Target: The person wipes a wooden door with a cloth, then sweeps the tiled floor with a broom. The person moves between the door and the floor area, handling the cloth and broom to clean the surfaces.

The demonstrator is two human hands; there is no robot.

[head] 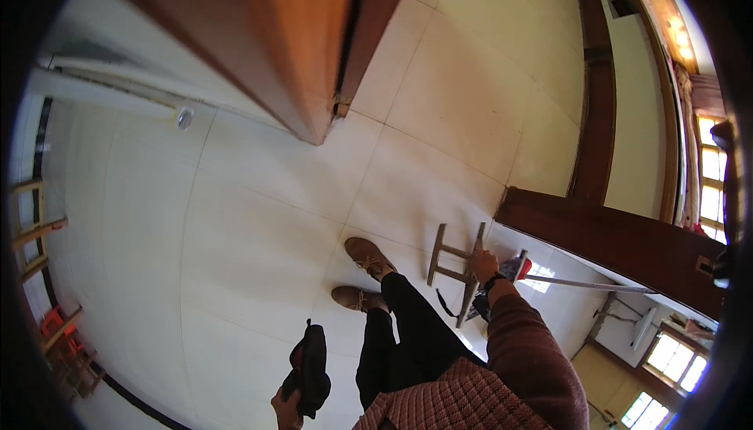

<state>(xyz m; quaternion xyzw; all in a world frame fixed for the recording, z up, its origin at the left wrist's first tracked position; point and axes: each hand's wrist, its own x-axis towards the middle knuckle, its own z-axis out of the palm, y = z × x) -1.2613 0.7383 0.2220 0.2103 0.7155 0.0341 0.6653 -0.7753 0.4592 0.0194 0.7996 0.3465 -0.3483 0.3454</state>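
Observation:
At the bottom, my left hand grips a black, soft-looking item that resembles a shoe, with some dark red showing on it. It hangs above the floor, left of my legs. My right hand is closed around a bar of a small wooden stool frame, off to the right of my legs. The frame has several crossbars and long side pieces. Dark items and a strap lie partly hidden behind the frame and my forearm. My brown lace-up shoes stand on the tiles.
A wooden door or panel edge juts in from the top. To the right is a dark red wooden door, with a grey pole and a red piece near it. Wooden chairs and a red plastic object stand far left on the tiled floor.

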